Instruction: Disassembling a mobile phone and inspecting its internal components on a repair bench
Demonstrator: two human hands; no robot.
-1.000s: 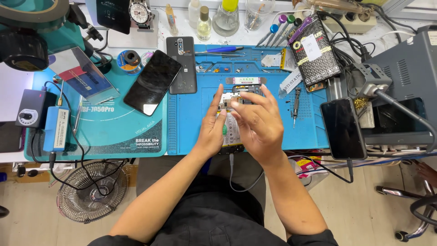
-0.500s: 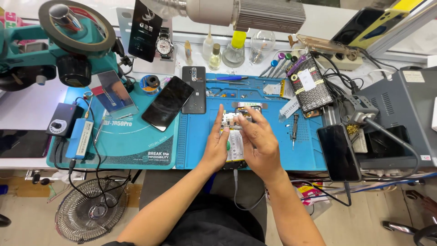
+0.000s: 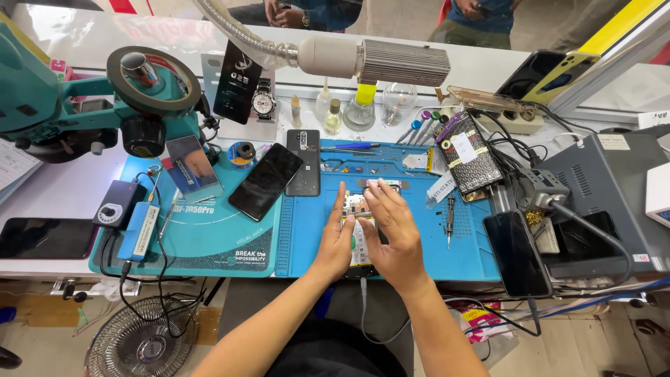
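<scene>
An opened phone [image 3: 358, 209] with its inner boards showing lies on the blue work mat [image 3: 433, 244], a cable running from its near end off the bench. My left hand [image 3: 336, 237] rests against the phone's left side, fingers straight and together. My right hand [image 3: 392, 234] lies over the phone's right half and covers most of it, fingers spread and pointing away from me. Whether either hand pinches a small part is hidden.
A black phone [image 3: 263, 181] and a dark back cover [image 3: 303, 162] lie left of the hands on a teal mat [image 3: 209, 241]. A screwdriver [image 3: 449, 218] lies to the right, another black phone [image 3: 515, 254] beyond. Microscope [image 3: 84, 105], bottles [image 3: 359, 112], fan [image 3: 139, 342] surround.
The view has tilted up, so the bench and hands sit lower in the picture. Both hands stay on the opened phone, the right hand's fingers shifting slightly over it.
</scene>
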